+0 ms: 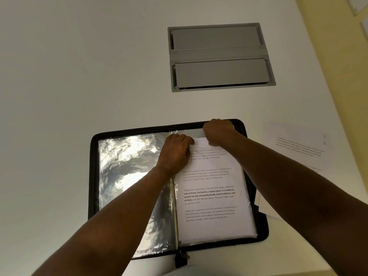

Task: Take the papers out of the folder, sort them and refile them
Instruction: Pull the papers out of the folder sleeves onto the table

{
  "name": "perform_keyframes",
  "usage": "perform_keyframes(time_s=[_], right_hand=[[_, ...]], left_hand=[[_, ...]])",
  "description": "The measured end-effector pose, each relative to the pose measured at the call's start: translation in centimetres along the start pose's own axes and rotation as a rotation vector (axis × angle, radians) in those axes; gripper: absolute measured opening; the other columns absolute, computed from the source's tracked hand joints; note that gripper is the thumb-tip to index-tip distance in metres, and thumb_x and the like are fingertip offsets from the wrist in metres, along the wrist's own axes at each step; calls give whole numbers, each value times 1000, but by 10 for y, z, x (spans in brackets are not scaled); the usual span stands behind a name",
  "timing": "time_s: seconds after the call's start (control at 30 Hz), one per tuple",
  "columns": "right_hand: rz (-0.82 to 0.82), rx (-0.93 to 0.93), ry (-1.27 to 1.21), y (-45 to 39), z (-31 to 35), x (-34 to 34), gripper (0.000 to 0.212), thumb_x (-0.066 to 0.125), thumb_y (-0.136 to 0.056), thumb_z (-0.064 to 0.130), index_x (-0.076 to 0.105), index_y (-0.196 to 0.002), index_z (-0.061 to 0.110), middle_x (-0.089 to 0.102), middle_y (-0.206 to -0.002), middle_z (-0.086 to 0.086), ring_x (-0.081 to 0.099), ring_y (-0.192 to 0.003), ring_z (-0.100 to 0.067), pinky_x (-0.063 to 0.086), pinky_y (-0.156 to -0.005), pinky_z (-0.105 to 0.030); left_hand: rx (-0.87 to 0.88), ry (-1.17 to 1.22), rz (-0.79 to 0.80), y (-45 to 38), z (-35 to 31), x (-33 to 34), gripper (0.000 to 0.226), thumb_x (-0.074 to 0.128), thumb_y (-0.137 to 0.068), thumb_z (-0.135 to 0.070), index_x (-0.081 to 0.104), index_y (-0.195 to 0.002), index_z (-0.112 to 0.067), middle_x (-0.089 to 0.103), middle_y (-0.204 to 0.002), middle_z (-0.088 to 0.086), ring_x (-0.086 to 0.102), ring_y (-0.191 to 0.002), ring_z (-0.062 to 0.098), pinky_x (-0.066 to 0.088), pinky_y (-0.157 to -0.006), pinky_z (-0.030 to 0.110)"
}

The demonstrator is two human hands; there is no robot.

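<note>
Left hand (176,148) pinches the sleeve (215,234) mouth; right hand (218,132) grips the paper (209,196) top. Better to keep the sleeve pinned and slide the paper straight.

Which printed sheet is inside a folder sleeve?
The printed sheet on the folder's right page, under both hands; the other printed sheet lies loose on the table.

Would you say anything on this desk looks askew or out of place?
Slightly: loose printed sheets lie at an angle right of the open folder, one partly tucked under its edge. The empty plastic sleeves on its left side look crinkled.
</note>
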State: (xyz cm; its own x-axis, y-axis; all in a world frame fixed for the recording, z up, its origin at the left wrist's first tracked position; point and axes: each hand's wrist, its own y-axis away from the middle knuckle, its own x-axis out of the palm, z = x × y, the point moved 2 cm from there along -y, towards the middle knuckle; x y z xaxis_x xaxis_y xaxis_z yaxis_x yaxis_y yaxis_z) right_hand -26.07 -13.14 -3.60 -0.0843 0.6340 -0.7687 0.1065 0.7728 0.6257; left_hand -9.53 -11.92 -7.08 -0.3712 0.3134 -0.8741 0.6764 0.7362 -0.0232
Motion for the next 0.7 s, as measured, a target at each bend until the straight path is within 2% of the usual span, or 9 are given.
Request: perform_keyframes(time_s=[0.17, 0.23, 0.33, 0.43, 0.5, 0.57, 0.7], right_hand=[[-78, 37, -59, -8, -10, -22, 19, 60, -88, 12, 62, -107, 11, 50, -81, -2, 51, -79, -19, 42, -67, -32], [-119, 62, -91, -13, -19, -42, 16, 60, -86, 13, 64, -101, 13, 55, -87, -2, 51, -81, -21, 42, -69, -33], [-150, 46, -195, -26, -36, -75, 20, 63, -81, 20, 68, -100, 15, 66, -101, -2, 60, -87, -22, 51, -78, -36], [-198, 1, -241, -27, -53, -112, 23, 67, -80, 24, 70, -100, 15, 69, -105, -4, 63, -89, -24, 55, -85, -41], [-253, -23, -253, -15, -62, -142, 25, 68, -84, 26, 70, -107, 14, 67, -109, -5, 62, -96, -24, 52, -88, -37], [-334, -28, -296, -2, -75, -169, 27, 68, -87, 27, 68, -111, 15, 66, -112, -5, 62, -98, -23, 48, -85, -33], [-544, -9, -506, 34, -105, -207, 22, 65, -91, 28, 66, -111, 19, 62, -103, -3, 61, -85, -18, 46, -63, -24]], left_hand=[[-16, 7, -13, -4, 1, -1, 27, 63, -86, -11, 66, -112, -11, 70, -105, 7, 62, -98, 26, 42, -98, 41], [-21, 25, -23, -5, -1, -3, 30, 64, -85, -10, 65, -116, -12, 70, -106, 6, 62, -98, 25, 41, -98, 40], [-10, 51, -36, -6, -3, -4, 32, 65, -84, -9, 64, -116, -12, 69, -105, 5, 62, -98, 24, 41, -98, 39], [6, 55, -44, -9, -5, -6, 33, 66, -82, -8, 64, -115, -10, 69, -104, 5, 62, -97, 25, 42, -96, 38], [12, 59, -50, -11, -7, -7, 32, 66, -82, -9, 64, -114, -10, 69, -104, 5, 62, -96, 25, 43, -94, 38], [10, 56, -42, -13, -9, -7, 32, 66, -83, -11, 64, -115, -11, 69, -105, 5, 61, -97, 24, 42, -94, 37], [0, 58, 17, -15, -10, -5, 36, 63, -86, -18, 61, -122, -13, 67, -107, 3, 58, -101, 22, 40, -94, 33]])
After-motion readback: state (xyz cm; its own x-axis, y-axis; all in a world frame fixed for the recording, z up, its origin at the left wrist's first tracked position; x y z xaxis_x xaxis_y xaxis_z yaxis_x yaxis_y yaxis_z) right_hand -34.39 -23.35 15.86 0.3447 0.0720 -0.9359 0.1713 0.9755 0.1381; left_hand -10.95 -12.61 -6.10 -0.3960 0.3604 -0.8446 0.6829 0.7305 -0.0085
